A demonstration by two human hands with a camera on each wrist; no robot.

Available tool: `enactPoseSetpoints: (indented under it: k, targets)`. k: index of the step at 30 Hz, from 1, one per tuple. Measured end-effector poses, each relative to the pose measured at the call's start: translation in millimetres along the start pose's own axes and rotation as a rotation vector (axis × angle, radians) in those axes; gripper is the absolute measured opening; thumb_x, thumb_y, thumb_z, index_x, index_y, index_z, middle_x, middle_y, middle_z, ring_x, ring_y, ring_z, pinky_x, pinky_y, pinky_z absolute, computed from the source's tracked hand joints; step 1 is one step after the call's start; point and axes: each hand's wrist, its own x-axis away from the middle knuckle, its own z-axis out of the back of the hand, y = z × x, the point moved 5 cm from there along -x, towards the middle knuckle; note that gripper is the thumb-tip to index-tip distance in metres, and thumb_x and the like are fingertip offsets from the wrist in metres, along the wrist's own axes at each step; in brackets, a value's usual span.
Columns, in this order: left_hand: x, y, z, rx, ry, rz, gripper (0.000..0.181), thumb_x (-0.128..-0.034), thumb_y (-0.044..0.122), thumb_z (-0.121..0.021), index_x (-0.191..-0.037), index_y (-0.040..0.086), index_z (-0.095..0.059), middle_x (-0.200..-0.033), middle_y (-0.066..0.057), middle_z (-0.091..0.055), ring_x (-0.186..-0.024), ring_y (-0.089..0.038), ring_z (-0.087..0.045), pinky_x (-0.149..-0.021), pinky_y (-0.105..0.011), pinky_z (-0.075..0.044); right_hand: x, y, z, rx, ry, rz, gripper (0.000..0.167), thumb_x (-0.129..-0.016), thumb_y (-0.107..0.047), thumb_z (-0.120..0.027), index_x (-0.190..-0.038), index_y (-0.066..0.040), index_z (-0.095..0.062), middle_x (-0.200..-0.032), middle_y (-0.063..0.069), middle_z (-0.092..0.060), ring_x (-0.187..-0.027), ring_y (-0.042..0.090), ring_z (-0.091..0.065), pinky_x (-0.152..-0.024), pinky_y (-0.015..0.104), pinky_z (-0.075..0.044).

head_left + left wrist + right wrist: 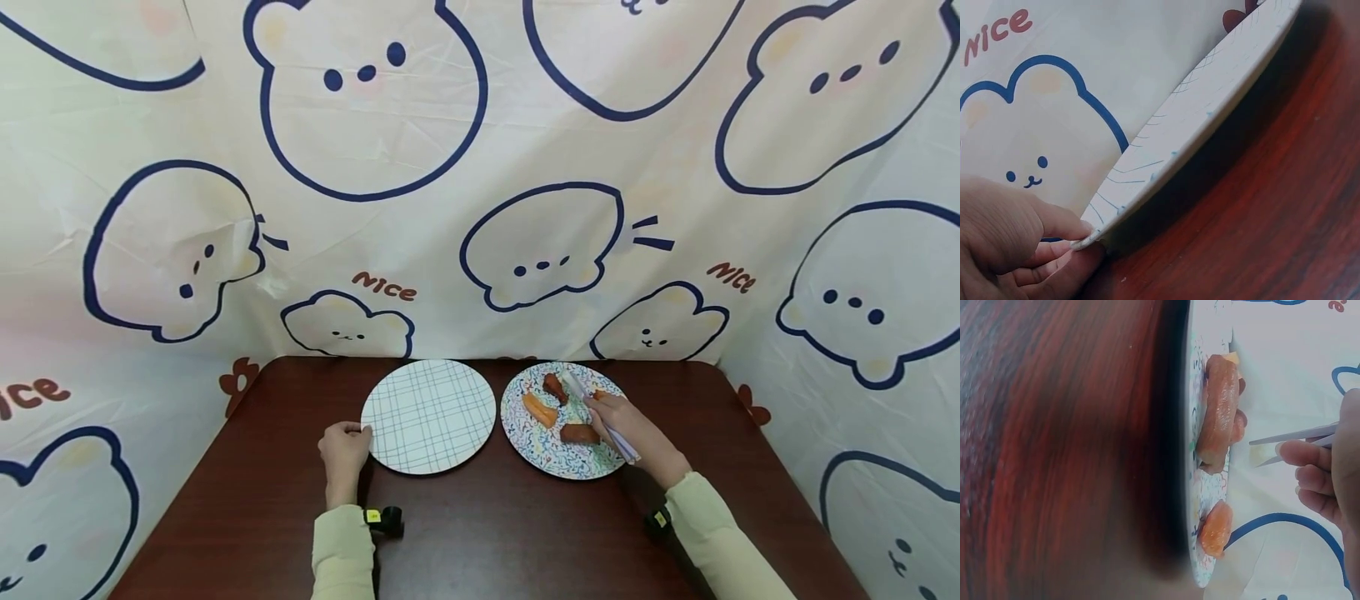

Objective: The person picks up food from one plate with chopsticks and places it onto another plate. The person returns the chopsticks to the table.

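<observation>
My left hand [345, 458] pinches the near-left rim of a round white plate with a blue grid [429, 417]. In the left wrist view the thumb lies on top of that rim and the fingers are beneath it. My right hand [637, 433] holds a pair of pale chopsticks [1291, 435] over a speckled plate [551, 458], their tips slightly apart with nothing between them. On this plate lie a small brown drumstick [555, 387], a yellow-orange piece [540, 410], a brown sausage-like piece [580, 433] and an orange piece [1216, 529], partly hidden by the hand in the head view.
Both plates stand side by side at the back of a dark wooden table [480, 542]. Right behind them hangs a cloth [435, 233] with cartoon bears, which also closes off both sides.
</observation>
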Motion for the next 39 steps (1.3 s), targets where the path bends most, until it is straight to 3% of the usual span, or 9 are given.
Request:
enactPoseSetpoints:
  k: [10, 19, 22, 29, 35, 39]
  targets:
    - [-2.0, 0.1, -0.3, -0.014, -0.028, 0.008, 0.029, -0.098, 0.013, -0.063, -0.113, -0.011, -0.069, -0.098, -0.027, -0.07, -0.09, -0.04, -0.065, -0.075, -0.052, -0.054, -0.5, -6, 4, 0.012, 0.01, 0.012, 0.032, -0.1, -0.008, -0.059, -0.128, 0.005, -0.067, -0.108, 0.015, -0.07, -0.092, 0.022, -0.066, -0.082, 0.04, -0.059]
    - [-1.0, -0.5, -1.5, 0.007, -0.027, 0.016, 0.03, -0.0989, 0.015, -0.063, -0.116, -0.01, -0.068, -0.099, -0.026, -0.069, -0.09, -0.039, -0.064, -0.075, -0.052, -0.053, -3.4, -15, 9, 0.016, 0.023, 0.007, 0.031, -0.099, -0.008, -0.06, -0.126, 0.005, -0.069, -0.093, 0.009, -0.068, -0.085, 0.019, -0.064, -0.078, 0.038, -0.058]
    - [-0.1, -2.2, -1.2, 0.015, -0.03, 0.021, 0.031, -0.0993, 0.015, -0.062, -0.117, -0.01, -0.068, -0.101, -0.027, -0.069, -0.089, -0.039, -0.064, -0.074, -0.051, -0.053, -5.2, -19, 10, 0.002, 0.048, 0.035, 0.03, -0.098, -0.006, -0.06, -0.124, 0.007, -0.069, -0.089, 0.009, -0.068, -0.084, 0.022, -0.065, -0.077, 0.04, -0.058]
    - [-1.6, -3.2, -1.5, 0.024, -0.036, 0.026, 0.033, -0.0995, 0.017, -0.062, -0.118, -0.009, -0.068, -0.104, -0.027, -0.068, -0.092, -0.04, -0.063, -0.075, -0.051, -0.053, -8.4, -25, 12, -0.028, 0.132, 0.098, 0.031, -0.092, 0.002, -0.065, -0.121, 0.01, -0.069, -0.098, 0.018, -0.074, -0.087, 0.03, -0.069, -0.075, 0.044, -0.058]
    - [-2.1, -3.4, -1.9, 0.031, -0.04, 0.03, 0.031, -0.099, 0.017, -0.063, -0.116, -0.008, -0.069, -0.1, -0.025, -0.069, -0.091, -0.038, -0.063, -0.076, -0.051, -0.053, -10.1, -36, 14, -0.037, 0.206, 0.217, 0.031, -0.088, 0.006, -0.065, -0.118, 0.013, -0.069, -0.088, 0.015, -0.072, -0.078, 0.026, -0.066, -0.07, 0.041, -0.056]
    - [-1.3, -4.9, -1.0, 0.037, -0.043, 0.039, 0.031, -0.0994, 0.017, -0.063, -0.117, -0.008, -0.069, -0.101, -0.025, -0.069, -0.092, -0.039, -0.063, -0.077, -0.052, -0.053, -11.4, -43, 16, -0.027, 0.189, 0.207, 0.03, -0.091, 0.004, -0.063, -0.12, 0.011, -0.069, -0.089, 0.013, -0.07, -0.077, 0.022, -0.065, -0.069, 0.038, -0.055]
